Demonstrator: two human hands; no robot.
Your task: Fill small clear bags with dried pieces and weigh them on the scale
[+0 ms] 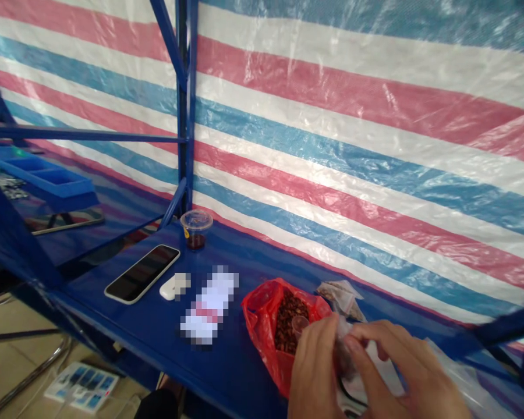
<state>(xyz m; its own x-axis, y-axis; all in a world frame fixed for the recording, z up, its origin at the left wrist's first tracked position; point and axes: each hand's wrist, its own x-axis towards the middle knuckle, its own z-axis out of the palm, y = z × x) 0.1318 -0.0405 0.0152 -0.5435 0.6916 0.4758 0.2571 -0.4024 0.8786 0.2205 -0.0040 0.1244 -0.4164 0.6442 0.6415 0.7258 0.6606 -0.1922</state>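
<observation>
Pinching a small clear plastic bag [344, 350] between my left hand [311, 369] and right hand [413, 366], close together, I hold it near the right side of the open red bag [262, 326] of brown bits [290, 311]; a filled sachet [338, 295] lies just beyond on the blue table [157, 329].

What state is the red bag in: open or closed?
Open: the red bag has its mouth spread wide, with dark brown bits inside in plain view.

No legible lettering or numbers anywhere.
</observation>
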